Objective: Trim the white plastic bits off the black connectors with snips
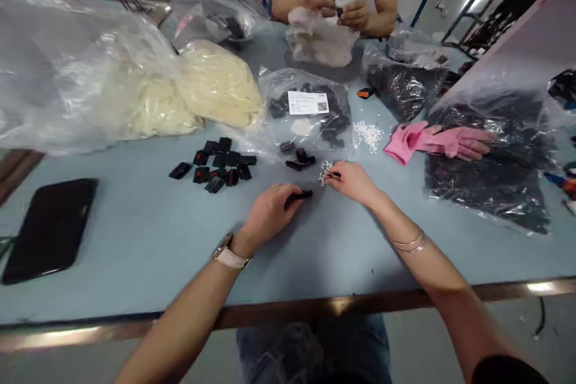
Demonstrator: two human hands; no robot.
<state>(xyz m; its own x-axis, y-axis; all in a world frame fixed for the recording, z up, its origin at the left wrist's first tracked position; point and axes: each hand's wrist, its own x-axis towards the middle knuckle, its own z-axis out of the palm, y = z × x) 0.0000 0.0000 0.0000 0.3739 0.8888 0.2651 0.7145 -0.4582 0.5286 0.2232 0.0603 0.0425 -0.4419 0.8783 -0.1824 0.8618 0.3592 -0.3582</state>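
Slim, black, plastic-looking piece [307,194] held near-level in my left hand [271,210]; tiny white bits [324,171] loose at my right hand [353,180].

On the counter [148,234], the left hand [271,213] is holding a black part [304,195]; the right hand [354,180] is resting at small white pieces [324,171].

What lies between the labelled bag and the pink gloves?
Head view: a scatter of small white pieces lies between the labelled bag and pink gloves.
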